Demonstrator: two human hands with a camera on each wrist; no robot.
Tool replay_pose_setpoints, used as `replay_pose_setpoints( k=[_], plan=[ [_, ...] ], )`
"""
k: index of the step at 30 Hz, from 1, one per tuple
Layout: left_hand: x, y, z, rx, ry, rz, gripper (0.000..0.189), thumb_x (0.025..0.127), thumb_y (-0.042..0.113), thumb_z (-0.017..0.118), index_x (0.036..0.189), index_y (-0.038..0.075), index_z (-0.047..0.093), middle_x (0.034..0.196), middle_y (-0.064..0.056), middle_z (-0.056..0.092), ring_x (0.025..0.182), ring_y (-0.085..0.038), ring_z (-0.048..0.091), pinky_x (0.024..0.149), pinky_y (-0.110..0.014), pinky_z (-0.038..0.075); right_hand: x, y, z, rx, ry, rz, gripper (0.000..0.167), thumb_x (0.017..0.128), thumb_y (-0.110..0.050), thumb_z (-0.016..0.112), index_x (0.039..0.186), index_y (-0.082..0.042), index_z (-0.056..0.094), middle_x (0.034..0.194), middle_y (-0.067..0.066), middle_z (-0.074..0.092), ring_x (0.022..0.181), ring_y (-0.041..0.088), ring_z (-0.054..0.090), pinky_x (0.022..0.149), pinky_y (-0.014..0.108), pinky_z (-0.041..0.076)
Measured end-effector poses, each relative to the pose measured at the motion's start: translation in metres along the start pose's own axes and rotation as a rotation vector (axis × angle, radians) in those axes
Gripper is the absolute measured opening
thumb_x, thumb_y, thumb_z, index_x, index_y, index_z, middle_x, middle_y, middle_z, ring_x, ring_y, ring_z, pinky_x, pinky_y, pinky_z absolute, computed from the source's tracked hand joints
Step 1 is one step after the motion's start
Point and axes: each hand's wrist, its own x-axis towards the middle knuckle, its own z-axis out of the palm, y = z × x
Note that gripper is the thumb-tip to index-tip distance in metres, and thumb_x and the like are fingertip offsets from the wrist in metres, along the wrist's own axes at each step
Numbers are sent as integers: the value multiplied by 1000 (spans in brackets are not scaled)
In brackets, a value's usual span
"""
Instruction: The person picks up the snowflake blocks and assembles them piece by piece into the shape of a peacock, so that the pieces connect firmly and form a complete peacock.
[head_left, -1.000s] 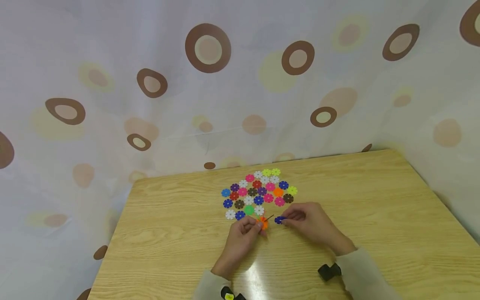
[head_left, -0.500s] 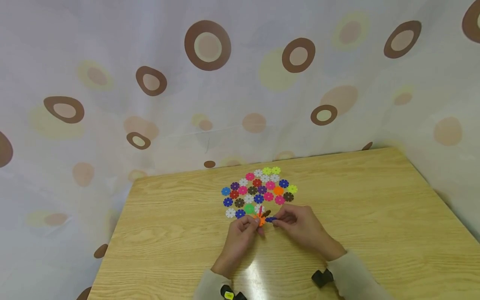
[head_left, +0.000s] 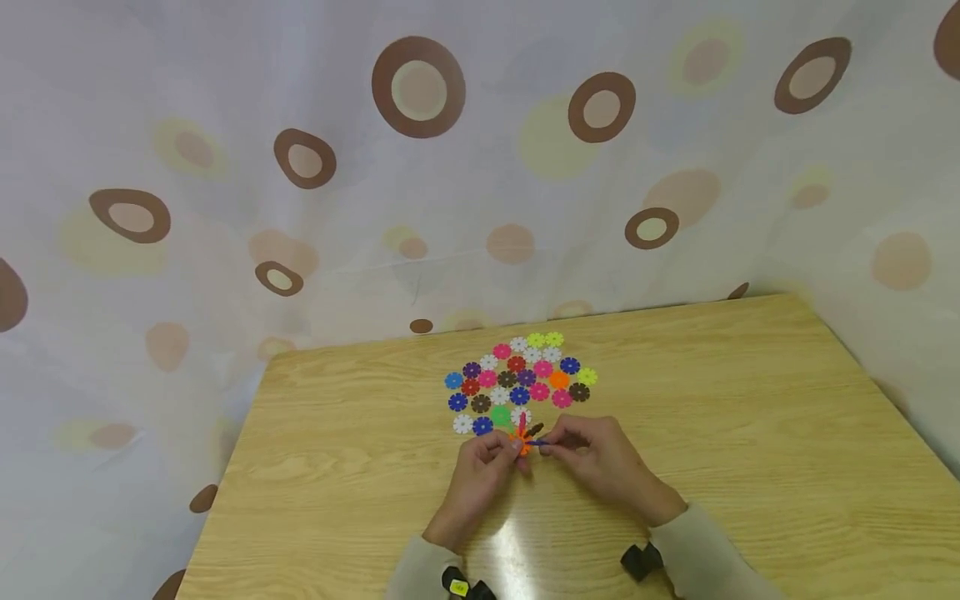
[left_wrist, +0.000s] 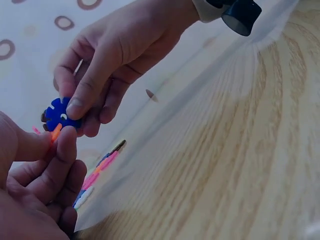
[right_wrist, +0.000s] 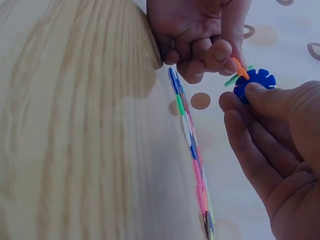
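Observation:
My left hand (head_left: 476,479) pinches an orange notched plastic disc (right_wrist: 240,69) between thumb and fingers. A pink disc (head_left: 522,421) and a brown disc (head_left: 535,430) stick out from it, and the right wrist view shows a green one (right_wrist: 231,80) behind. Opposite, my right hand (head_left: 607,462) pinches a dark blue notched disc (left_wrist: 56,111) by its edge. In both wrist views the blue disc meets the orange one edge to edge, at an angle. How deep their slots overlap I cannot tell. Fingers hide much of the orange disc.
Several notched discs of many colours lie flat just beyond the hands, among them a white disc (head_left: 462,424) and an orange disc (head_left: 559,379). They rest on a wood-grain table (head_left: 315,467). Behind it hangs a patterned white cloth (head_left: 480,183).
My right hand has moved left, bringing the blue disc from apart up against the orange one. The left hand has turned the joined discs slightly, so the pink one now shows upright.

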Motion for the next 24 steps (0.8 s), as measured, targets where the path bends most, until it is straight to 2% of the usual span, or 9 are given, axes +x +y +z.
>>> replay_pose_setpoints(
  k=[6,14,17,24],
  plan=[
    [-2,2,0,21,6,21,26,109,12,63,100,-12,68,93,-34,74,85,-10,65,89,-23,44,2,1,-1,-31,-34,-57,14,95,2,80,96,-11,80,98,2,85,95,17,82,85,27,68],
    [-4,-2,-1,42,-1,8,28,110,15,62,101,-11,67,93,-28,77,96,-10,64,96,-24,41,2,2,-2,-52,-72,-25,15,97,1,78,101,-14,79,103,-1,85,94,11,81,88,27,68],
    [-4,-1,1,41,-3,17,29,111,15,61,102,-12,67,95,-30,76,97,-10,64,98,-25,41,1,4,-4,-63,-59,-13,17,97,0,79,100,-16,79,102,-3,84,93,8,80,88,26,68],
    [0,1,7,31,11,24,29,110,16,62,100,-10,68,95,-30,76,98,-9,65,100,-24,41,2,9,-8,-66,-19,-64,20,94,4,81,99,-15,78,100,-2,84,90,9,80,84,27,68]
  ],
)
